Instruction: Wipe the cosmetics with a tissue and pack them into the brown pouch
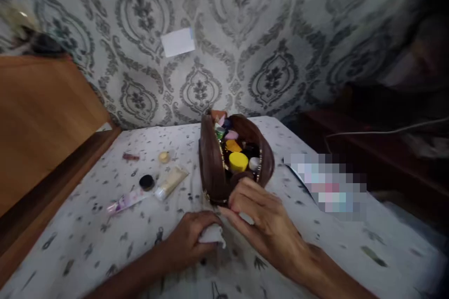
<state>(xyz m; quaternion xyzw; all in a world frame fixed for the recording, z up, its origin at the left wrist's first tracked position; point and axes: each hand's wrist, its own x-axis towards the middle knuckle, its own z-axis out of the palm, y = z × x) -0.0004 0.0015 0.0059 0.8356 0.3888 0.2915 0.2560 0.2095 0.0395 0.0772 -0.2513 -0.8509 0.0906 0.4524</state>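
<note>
A brown zippered pouch [212, 168] stands unzipped on the white patterned cloth. Inside it are a yellow round lid [238, 161], a small white cap [254, 164], an orange item [233, 145] and several other small things. My right hand [261, 219] is closed at the pouch's near end, its fingers curled over the front rim. Below and left of it, my left hand [194, 236] is wrapped round a crumpled white tissue or cloth [211, 234], just above the table. A pale patch shows under my right palm; I cannot tell what it is.
Left of the pouch lie a cream tube [171, 183], a black round lid [146, 182], a pink-and-white tube [126, 201], a small yellowish pot [163, 156] and a small brownish item [131, 156]. A blurred-out flat item [326, 187] lies right. A wooden panel [45, 126] borders the left.
</note>
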